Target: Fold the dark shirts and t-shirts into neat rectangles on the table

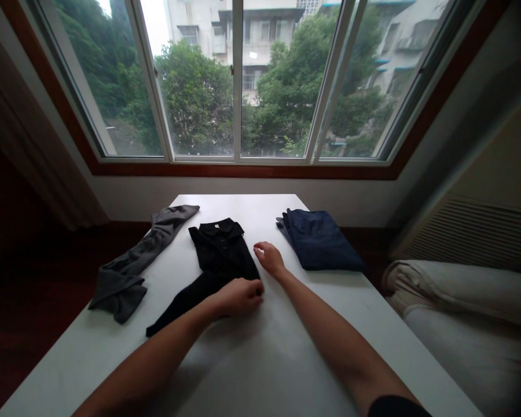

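Note:
A black collared shirt (226, 249) lies partly folded in the middle of the white table (282, 359), collar toward the window. One sleeve slants out toward the near left. My left hand (242, 296) is closed at the shirt's near right corner, with a bit of dark cloth showing at its fingertips. Just right of the shirt's side edge is my right hand (269, 259), fingers loosely curved with a gap to the thumb and no cloth visible in them. Whether it touches the shirt or the tabletop is unclear.
Folded dark blue clothing (325, 240) is stacked at the table's right edge. A crumpled grey garment (134, 260) lies along the left edge, partly overhanging it. Beyond the table stands a window (237, 168); pale folded bedding (464, 289) is at the right.

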`<state>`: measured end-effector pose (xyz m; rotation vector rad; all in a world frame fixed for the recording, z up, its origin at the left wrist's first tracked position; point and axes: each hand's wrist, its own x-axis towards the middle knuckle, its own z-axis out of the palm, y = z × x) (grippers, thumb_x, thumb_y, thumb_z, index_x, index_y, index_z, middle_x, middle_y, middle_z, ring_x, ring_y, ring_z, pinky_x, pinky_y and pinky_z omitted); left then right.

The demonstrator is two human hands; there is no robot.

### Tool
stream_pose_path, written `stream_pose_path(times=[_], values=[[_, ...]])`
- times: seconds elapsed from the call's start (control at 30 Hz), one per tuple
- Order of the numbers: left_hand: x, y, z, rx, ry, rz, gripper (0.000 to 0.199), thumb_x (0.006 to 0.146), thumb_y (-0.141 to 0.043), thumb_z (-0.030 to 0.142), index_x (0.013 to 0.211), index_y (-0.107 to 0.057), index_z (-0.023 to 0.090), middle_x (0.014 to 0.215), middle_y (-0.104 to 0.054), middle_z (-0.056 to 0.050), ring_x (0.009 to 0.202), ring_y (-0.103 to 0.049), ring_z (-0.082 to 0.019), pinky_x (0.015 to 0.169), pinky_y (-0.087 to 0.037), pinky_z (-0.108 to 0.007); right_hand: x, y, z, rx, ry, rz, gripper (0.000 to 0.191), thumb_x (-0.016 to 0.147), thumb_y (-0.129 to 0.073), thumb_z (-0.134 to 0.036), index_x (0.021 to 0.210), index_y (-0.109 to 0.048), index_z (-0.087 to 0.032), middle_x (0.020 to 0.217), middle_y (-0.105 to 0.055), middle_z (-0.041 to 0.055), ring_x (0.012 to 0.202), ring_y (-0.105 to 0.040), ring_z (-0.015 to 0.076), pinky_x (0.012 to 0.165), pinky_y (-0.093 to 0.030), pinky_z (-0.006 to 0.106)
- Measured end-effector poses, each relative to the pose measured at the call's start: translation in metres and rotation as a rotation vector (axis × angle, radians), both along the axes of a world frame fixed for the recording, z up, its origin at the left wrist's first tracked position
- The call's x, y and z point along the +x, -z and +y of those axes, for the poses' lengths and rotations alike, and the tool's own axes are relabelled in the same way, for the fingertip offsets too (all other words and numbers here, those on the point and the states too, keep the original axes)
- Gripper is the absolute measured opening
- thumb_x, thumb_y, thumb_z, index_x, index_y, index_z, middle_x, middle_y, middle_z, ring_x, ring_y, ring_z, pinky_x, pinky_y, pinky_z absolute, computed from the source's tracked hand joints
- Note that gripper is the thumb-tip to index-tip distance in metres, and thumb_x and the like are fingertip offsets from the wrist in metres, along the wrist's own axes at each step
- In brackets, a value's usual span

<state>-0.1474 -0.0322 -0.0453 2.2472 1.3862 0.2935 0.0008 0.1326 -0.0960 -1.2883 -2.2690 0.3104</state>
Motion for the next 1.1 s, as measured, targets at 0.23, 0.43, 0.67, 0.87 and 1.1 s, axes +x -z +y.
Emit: stream_pose_path(times=[0.23,0.43,0.67,0.87,1.1], values=[[-0.027,-0.015,0.003,0.170,-0.086,-0.055,0.033,0.099,-0.056,0.036,0.125,-0.071,0.025,0.114,-0.074,-0.007,0.103,-0.067,-0.023,0.095,-0.049,-0.034,-0.005,-0.005,-0.017,0.037,-0.084,-0.027,0.027,0.103,-0.055,-0.030,0.125,-0.069,-0.023,0.121,-0.069,0.0080,0.117,-0.061,0.0214,0.104,-0.043,0.030],[-0.070,0.029,0.030,0.306,-0.217,0.234,0.031,0.096,-0.062,0.048,0.104,-0.076,0.022,0.118,-0.068,-0.010,0.109,-0.060,-0.026,0.097,-0.047,-0.037,-0.009,-0.003,-0.026,-0.011,0.055,-0.267,0.053,0.099,-0.059,-0.051,0.146,-0.054,-0.027,0.122,-0.067,0.0128,0.109,-0.066,0.0265,0.089,-0.047,0.032],[-0.097,0.025,0.037,0.339,-0.434,0.411,0.044,0.099,-0.049,0.049,0.078,-0.076,0.022,0.098,-0.071,-0.011,0.102,-0.062,-0.028,0.086,-0.043,-0.038,0.008,-0.003,-0.009,-0.065,0.239,-0.136,0.040,0.103,-0.046,-0.057,0.098,-0.068,-0.024,0.093,-0.074,0.0081,0.090,-0.069,0.0237,0.076,-0.043,0.029],[-0.154,0.019,0.039,0.150,-0.752,0.488,0.041,0.094,-0.047,0.049,0.081,-0.077,0.023,0.092,-0.077,-0.010,0.102,-0.068,-0.030,0.095,-0.038,-0.043,0.045,0.001,0.030,0.008,0.474,0.338,0.036,0.099,-0.041,-0.045,0.082,-0.063,-0.022,0.085,-0.072,0.0077,0.082,-0.063,0.0228,0.072,-0.039,0.028],[-0.193,0.028,0.040,0.058,-0.854,0.440,0.056,0.084,-0.054,0.073,0.106,-0.068,0.023,0.109,-0.077,-0.012,0.106,-0.069,-0.034,0.093,-0.042,-0.042,0.061,0.010,0.051,-0.016,0.540,0.568,0.023,0.083,-0.053,-0.037,0.066,-0.047,-0.024,0.063,-0.055,-0.0012,0.062,-0.049,0.0171,0.063,-0.033,0.027]])
